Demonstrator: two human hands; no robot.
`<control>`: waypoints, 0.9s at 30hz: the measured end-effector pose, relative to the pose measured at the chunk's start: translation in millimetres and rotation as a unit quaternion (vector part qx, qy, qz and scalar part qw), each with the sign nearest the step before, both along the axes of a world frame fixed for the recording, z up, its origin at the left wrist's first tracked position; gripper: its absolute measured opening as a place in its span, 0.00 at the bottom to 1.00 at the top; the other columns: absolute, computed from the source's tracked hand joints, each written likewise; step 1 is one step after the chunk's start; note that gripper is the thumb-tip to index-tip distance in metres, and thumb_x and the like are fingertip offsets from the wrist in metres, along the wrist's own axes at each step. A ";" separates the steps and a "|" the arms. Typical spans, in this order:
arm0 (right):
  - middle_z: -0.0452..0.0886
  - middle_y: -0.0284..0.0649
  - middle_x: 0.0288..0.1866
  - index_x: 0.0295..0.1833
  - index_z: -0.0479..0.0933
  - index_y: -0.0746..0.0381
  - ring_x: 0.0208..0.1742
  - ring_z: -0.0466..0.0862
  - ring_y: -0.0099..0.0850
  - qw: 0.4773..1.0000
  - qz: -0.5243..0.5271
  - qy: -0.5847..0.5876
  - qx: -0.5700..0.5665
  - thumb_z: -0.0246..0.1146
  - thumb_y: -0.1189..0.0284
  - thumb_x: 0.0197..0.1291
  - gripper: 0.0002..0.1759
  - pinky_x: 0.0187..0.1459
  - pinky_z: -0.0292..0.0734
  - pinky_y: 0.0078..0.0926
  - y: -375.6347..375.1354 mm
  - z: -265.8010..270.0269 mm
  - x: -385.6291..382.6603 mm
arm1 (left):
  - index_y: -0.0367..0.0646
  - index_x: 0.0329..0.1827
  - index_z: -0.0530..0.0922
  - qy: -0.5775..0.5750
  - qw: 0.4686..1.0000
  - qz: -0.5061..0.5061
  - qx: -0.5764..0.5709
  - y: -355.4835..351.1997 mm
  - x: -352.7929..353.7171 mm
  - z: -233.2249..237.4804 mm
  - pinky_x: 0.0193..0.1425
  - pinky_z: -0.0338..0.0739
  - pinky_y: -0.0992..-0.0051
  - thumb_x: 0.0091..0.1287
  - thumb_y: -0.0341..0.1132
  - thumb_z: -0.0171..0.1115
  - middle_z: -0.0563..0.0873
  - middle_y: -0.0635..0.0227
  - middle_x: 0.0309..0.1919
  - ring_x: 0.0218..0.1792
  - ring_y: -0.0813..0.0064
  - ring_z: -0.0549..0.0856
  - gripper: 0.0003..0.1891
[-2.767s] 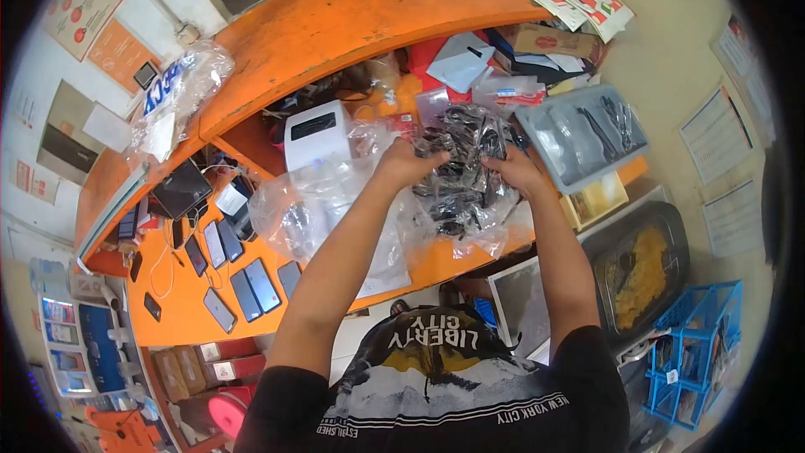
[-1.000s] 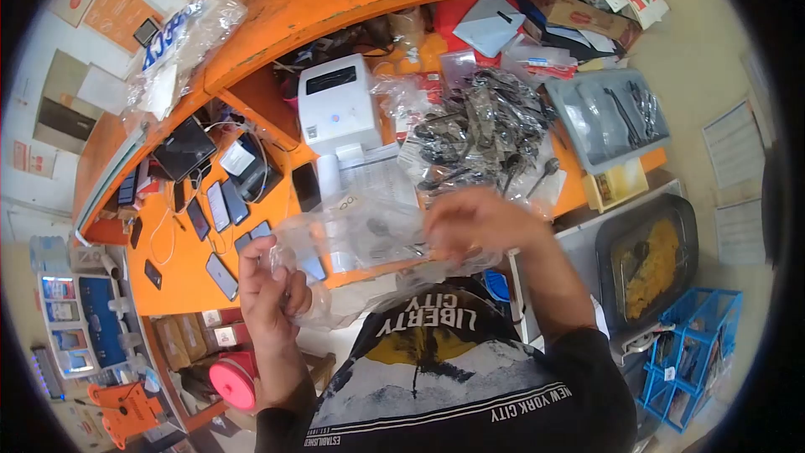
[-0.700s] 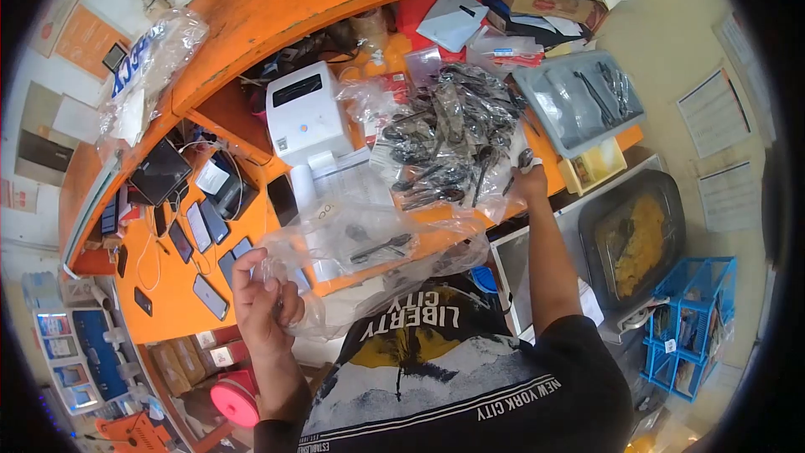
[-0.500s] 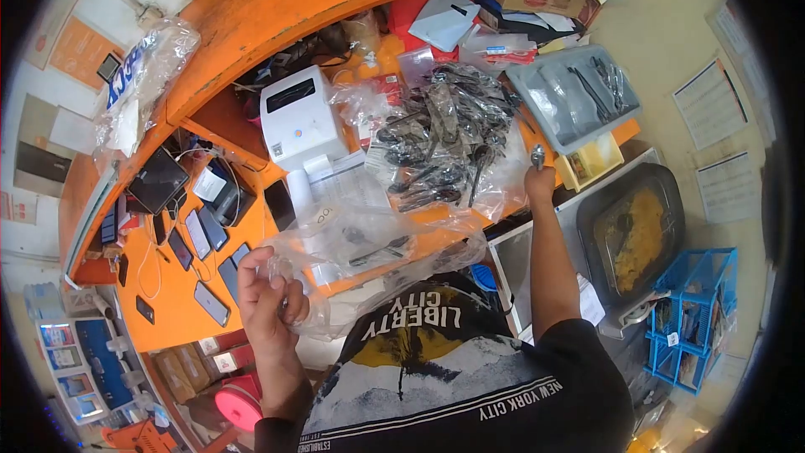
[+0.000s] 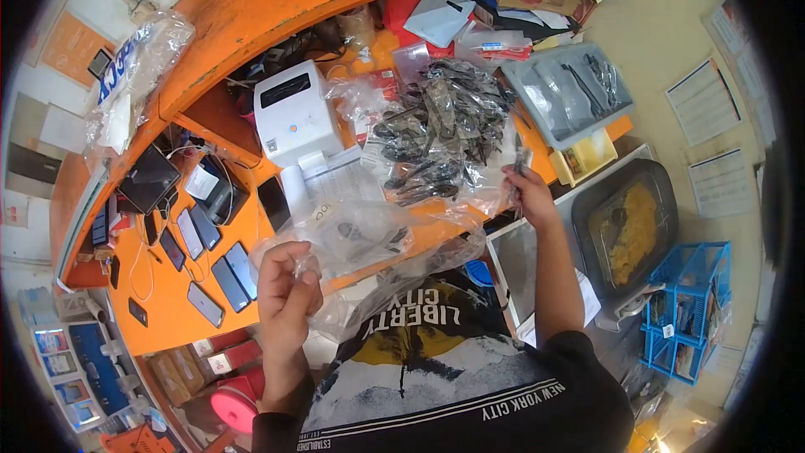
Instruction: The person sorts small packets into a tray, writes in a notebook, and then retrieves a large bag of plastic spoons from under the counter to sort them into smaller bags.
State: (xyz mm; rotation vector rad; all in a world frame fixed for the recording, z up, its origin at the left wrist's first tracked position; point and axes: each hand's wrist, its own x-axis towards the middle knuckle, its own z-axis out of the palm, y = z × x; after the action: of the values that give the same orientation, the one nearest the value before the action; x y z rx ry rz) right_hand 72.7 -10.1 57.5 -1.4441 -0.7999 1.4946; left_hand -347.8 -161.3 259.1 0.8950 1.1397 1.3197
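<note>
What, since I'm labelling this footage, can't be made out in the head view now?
Head view:
Slim dark utensil in the right hand: grip covers part; kind too small to tell.
Dark shapes inside the clear, creased plastic bag in the left hand: blurred by plastic.
Heaped dark utensils in clear plastic: overlap hides the count.
White paper wall sheets: print too small.

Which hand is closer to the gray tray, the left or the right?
The right. The right hand is on the body's side of the gray tray, not touching it. The left hand is farther off, to the left, holding the clear plastic bag.
</note>
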 end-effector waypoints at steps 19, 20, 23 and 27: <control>0.88 0.49 0.39 0.43 0.85 0.71 0.44 0.86 0.39 0.834 0.259 -0.485 0.040 0.71 0.55 0.53 0.27 0.48 0.79 0.36 86.2 46.4 -4.2 | 0.41 0.64 0.70 0.006 1.000 -0.025 -0.013 6.5 -1.1 2.7 0.25 0.55 0.85 0.73 0.23 0.54 0.76 0.76 0.38 0.23 0.91 0.64 0.17; 0.88 0.46 0.38 0.43 0.85 0.70 0.43 0.85 0.37 0.812 0.285 -0.506 0.052 0.72 0.57 0.54 0.25 0.48 0.78 0.34 91.7 50.1 7.9 | 0.41 0.64 0.70 0.001 1.000 -0.024 -0.013 6.3 -2.0 2.9 0.25 0.55 0.85 0.73 0.23 0.55 0.76 0.76 0.38 0.23 0.91 0.64 0.17; 0.87 0.40 0.40 0.44 0.84 0.67 0.43 0.85 0.31 0.904 0.266 -0.335 0.030 0.71 0.62 0.56 0.19 0.48 0.77 0.29 83.3 106.8 20.2 | 0.41 0.64 0.70 0.003 1.000 -0.010 0.006 9.7 -3.0 4.3 0.23 0.55 0.85 0.73 0.23 0.54 0.76 0.75 0.39 0.21 0.91 0.64 0.17; 0.86 0.38 0.42 0.54 0.80 0.67 0.45 0.85 0.25 0.913 0.319 -0.254 -0.032 0.71 0.69 0.57 0.21 0.49 0.79 0.24 67.9 155.8 32.5 | 0.41 0.64 0.70 -0.015 0.998 0.042 0.032 24.0 -2.1 3.8 0.20 0.56 0.83 0.72 0.21 0.54 0.77 0.73 0.40 0.18 0.90 0.64 0.18</control>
State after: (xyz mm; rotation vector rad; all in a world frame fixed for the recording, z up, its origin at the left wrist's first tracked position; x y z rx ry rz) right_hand 105.1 57.7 213.3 -1.7488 -1.6828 1.6243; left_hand -349.9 -137.3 262.9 0.8778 1.1275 1.4405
